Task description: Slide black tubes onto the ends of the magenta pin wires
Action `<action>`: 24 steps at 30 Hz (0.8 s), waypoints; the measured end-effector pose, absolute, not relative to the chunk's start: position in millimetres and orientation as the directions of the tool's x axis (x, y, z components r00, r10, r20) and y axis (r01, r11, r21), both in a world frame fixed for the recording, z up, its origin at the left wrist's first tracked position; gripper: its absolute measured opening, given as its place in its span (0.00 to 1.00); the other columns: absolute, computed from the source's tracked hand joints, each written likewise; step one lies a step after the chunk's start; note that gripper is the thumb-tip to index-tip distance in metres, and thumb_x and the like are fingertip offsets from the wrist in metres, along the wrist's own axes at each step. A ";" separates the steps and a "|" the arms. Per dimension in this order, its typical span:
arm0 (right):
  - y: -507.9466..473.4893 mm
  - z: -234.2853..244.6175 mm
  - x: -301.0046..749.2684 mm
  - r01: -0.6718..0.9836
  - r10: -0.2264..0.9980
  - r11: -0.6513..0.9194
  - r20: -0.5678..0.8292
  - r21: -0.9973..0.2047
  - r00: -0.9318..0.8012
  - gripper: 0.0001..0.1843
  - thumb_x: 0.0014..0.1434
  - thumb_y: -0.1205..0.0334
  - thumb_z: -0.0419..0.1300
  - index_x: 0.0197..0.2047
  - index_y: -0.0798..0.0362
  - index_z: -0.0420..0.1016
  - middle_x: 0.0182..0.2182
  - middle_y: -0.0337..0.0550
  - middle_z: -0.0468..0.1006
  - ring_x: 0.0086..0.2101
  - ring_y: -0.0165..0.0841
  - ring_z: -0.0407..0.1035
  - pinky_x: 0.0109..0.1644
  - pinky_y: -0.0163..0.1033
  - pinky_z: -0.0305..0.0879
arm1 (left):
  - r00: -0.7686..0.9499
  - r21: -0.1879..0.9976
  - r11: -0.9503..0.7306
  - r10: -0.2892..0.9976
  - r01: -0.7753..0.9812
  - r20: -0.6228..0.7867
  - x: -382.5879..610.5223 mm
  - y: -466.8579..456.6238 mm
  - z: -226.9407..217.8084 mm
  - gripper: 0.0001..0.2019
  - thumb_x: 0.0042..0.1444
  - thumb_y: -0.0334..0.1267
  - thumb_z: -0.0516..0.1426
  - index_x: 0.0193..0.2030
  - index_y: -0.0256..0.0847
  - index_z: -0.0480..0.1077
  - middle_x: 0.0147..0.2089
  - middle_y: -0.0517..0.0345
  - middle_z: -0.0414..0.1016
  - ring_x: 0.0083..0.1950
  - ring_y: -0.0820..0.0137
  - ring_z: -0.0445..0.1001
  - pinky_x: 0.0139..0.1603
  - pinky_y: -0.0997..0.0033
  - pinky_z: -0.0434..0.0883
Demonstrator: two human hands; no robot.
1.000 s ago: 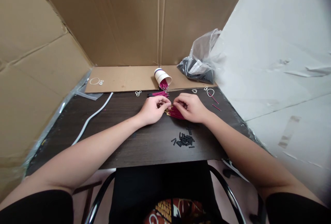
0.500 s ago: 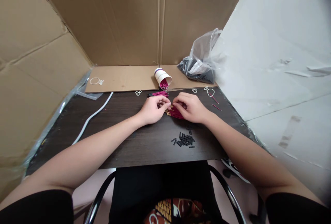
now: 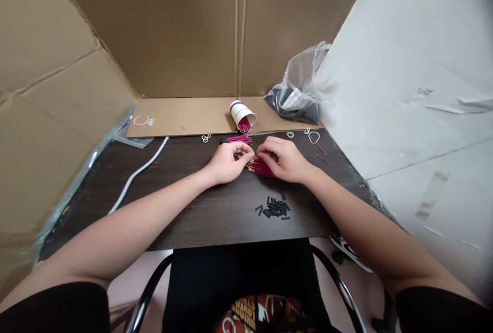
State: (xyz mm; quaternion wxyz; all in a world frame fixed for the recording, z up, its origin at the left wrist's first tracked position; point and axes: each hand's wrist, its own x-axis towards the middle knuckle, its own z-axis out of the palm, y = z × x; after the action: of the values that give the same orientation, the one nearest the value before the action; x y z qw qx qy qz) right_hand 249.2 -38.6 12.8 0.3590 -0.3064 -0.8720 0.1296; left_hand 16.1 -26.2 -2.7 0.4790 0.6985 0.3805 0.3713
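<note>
My left hand (image 3: 232, 162) and my right hand (image 3: 283, 159) meet fingertip to fingertip above the dark table. Both are closed in a pinch; whatever sits between the fingers is too small to make out. Beneath them lies a bundle of dark red wires (image 3: 262, 168) with gold-coloured metal ends pointing left, partly covered by my right hand. Just behind my left hand rests another group of red wires (image 3: 239, 139) with black sleeves on their left ends. Nearer to me is a loose pile of short black tubes (image 3: 276, 208).
A paper cup (image 3: 241, 111) lies tipped over with red wires in its mouth. Behind, on the right, stands a clear plastic bag (image 3: 298, 94) of black pieces. Rubber bands (image 3: 206, 138) and two single wires (image 3: 322, 159) are scattered about. A grey cord (image 3: 137, 171) runs along the left.
</note>
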 end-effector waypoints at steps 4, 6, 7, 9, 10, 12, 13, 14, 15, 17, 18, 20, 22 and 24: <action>-38.1 12.2 249.3 0.434 0.618 0.786 0.553 -0.441 -0.558 0.09 0.75 0.69 0.57 0.45 0.51 0.77 0.38 0.45 0.79 0.37 0.37 0.72 0.43 0.45 0.70 | 0.442 0.952 -0.249 0.885 0.179 0.149 15.8 -25.8 -2.1 0.06 0.67 0.36 0.63 0.42 0.35 0.78 0.37 0.50 0.84 0.36 0.68 0.79 0.41 0.66 0.76; -37.6 11.3 249.4 0.433 0.616 0.788 0.556 -0.438 -0.558 0.08 0.75 0.69 0.57 0.46 0.51 0.77 0.38 0.45 0.78 0.37 0.37 0.72 0.43 0.45 0.70 | 0.444 0.952 -0.249 0.884 0.177 0.148 15.6 -25.5 -2.1 0.06 0.67 0.36 0.63 0.42 0.35 0.78 0.37 0.50 0.84 0.36 0.68 0.79 0.42 0.65 0.76; -37.4 11.0 249.4 0.433 0.615 0.788 0.557 -0.437 -0.557 0.08 0.75 0.69 0.57 0.46 0.51 0.77 0.38 0.45 0.78 0.37 0.37 0.72 0.43 0.45 0.70 | 0.446 0.953 -0.249 0.883 0.175 0.148 15.5 -25.4 -2.2 0.06 0.67 0.36 0.63 0.42 0.35 0.78 0.37 0.50 0.84 0.37 0.67 0.79 0.42 0.65 0.76; -37.5 10.7 249.4 0.435 0.618 0.786 0.556 -0.439 -0.556 0.08 0.75 0.69 0.58 0.45 0.51 0.77 0.38 0.45 0.78 0.37 0.36 0.72 0.42 0.44 0.69 | 0.448 0.952 -0.251 0.881 0.175 0.150 15.6 -25.4 -3.0 0.06 0.67 0.36 0.63 0.42 0.35 0.78 0.37 0.50 0.84 0.37 0.67 0.79 0.42 0.65 0.76; -37.7 10.8 249.4 0.437 0.621 0.784 0.554 -0.441 -0.555 0.07 0.75 0.69 0.58 0.45 0.51 0.77 0.38 0.45 0.78 0.37 0.36 0.72 0.42 0.44 0.69 | 0.448 0.951 -0.253 0.881 0.175 0.152 15.7 -25.4 -3.5 0.06 0.67 0.36 0.63 0.42 0.35 0.78 0.38 0.50 0.84 0.37 0.67 0.79 0.42 0.65 0.76; -38.4 11.4 249.5 0.440 0.627 0.779 0.545 -0.447 -0.557 0.07 0.75 0.69 0.58 0.45 0.51 0.77 0.37 0.44 0.78 0.36 0.36 0.71 0.41 0.44 0.68 | 0.446 0.948 -0.262 0.881 0.180 0.159 15.9 -25.7 -4.3 0.05 0.67 0.36 0.63 0.42 0.36 0.78 0.37 0.50 0.84 0.37 0.67 0.79 0.42 0.65 0.76; -38.7 11.8 249.7 0.445 0.634 0.773 0.535 -0.452 -0.558 0.07 0.75 0.68 0.58 0.45 0.51 0.77 0.38 0.44 0.78 0.36 0.36 0.71 0.42 0.44 0.68 | 0.446 0.944 -0.272 0.880 0.186 0.166 15.7 -26.0 -4.3 0.05 0.67 0.36 0.63 0.42 0.36 0.78 0.38 0.50 0.84 0.37 0.67 0.79 0.42 0.65 0.76; -38.9 12.0 250.1 0.456 0.646 0.764 0.527 -0.457 -0.553 0.06 0.75 0.67 0.58 0.46 0.51 0.77 0.38 0.44 0.78 0.36 0.36 0.72 0.42 0.44 0.69 | 0.443 0.938 -0.286 0.879 0.194 0.176 15.3 -26.2 -3.8 0.06 0.67 0.36 0.63 0.42 0.36 0.78 0.38 0.50 0.84 0.37 0.67 0.79 0.42 0.65 0.76; -38.8 12.2 250.7 0.473 0.661 0.751 0.522 -0.462 -0.540 0.05 0.75 0.66 0.59 0.48 0.51 0.77 0.39 0.45 0.78 0.37 0.37 0.72 0.43 0.45 0.69 | 0.439 0.930 -0.303 0.879 0.208 0.188 14.4 -26.2 -2.9 0.06 0.68 0.37 0.63 0.42 0.36 0.78 0.38 0.50 0.84 0.37 0.66 0.80 0.42 0.65 0.76; -37.4 11.6 252.8 0.525 0.702 0.710 0.524 -0.469 -0.482 0.10 0.73 0.61 0.62 0.56 0.51 0.75 0.43 0.47 0.78 0.39 0.39 0.72 0.45 0.47 0.71 | 0.415 0.896 -0.357 0.881 0.265 0.228 11.1 -25.1 0.5 0.06 0.69 0.37 0.62 0.43 0.37 0.78 0.38 0.50 0.84 0.37 0.66 0.79 0.41 0.64 0.76; -36.1 10.8 254.2 0.555 0.724 0.684 0.533 -0.473 -0.438 0.15 0.72 0.59 0.64 0.60 0.51 0.73 0.46 0.50 0.78 0.40 0.40 0.72 0.46 0.49 0.71 | 0.392 0.860 -0.400 0.881 0.316 0.266 8.5 -23.7 2.5 0.06 0.70 0.37 0.61 0.44 0.37 0.78 0.39 0.51 0.84 0.37 0.66 0.79 0.42 0.63 0.76; -32.8 8.6 257.6 0.604 0.757 0.631 0.557 -0.487 -0.342 0.25 0.70 0.56 0.67 0.66 0.52 0.68 0.52 0.54 0.75 0.41 0.42 0.71 0.48 0.52 0.72 | 0.355 0.730 -0.514 0.853 0.450 0.382 2.0 -18.8 6.4 0.05 0.71 0.37 0.60 0.44 0.38 0.77 0.41 0.51 0.83 0.40 0.64 0.79 0.48 0.60 0.77; -29.3 6.4 261.1 0.636 0.780 0.584 0.566 -0.504 -0.267 0.30 0.68 0.56 0.67 0.67 0.53 0.65 0.56 0.58 0.72 0.43 0.43 0.72 0.50 0.54 0.73 | 0.355 0.548 -0.608 0.788 0.575 0.502 -5.5 -11.7 8.2 0.05 0.71 0.35 0.59 0.43 0.38 0.75 0.47 0.47 0.82 0.50 0.58 0.78 0.58 0.53 0.76; -26.8 5.5 264.2 0.657 0.796 0.557 0.554 -0.508 -0.246 0.28 0.66 0.58 0.67 0.65 0.53 0.65 0.56 0.58 0.71 0.46 0.45 0.72 0.52 0.54 0.73 | 0.358 0.429 -0.619 0.758 0.658 0.545 -12.3 -4.0 7.0 0.05 0.71 0.33 0.59 0.42 0.38 0.75 0.55 0.43 0.78 0.59 0.54 0.75 0.66 0.47 0.73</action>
State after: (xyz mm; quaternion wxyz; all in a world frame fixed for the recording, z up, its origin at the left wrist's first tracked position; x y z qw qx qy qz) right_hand 264.2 -26.8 5.5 0.4036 -0.4627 -0.7846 0.0860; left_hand -12.3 -4.0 7.0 0.0682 0.8211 0.4313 0.3676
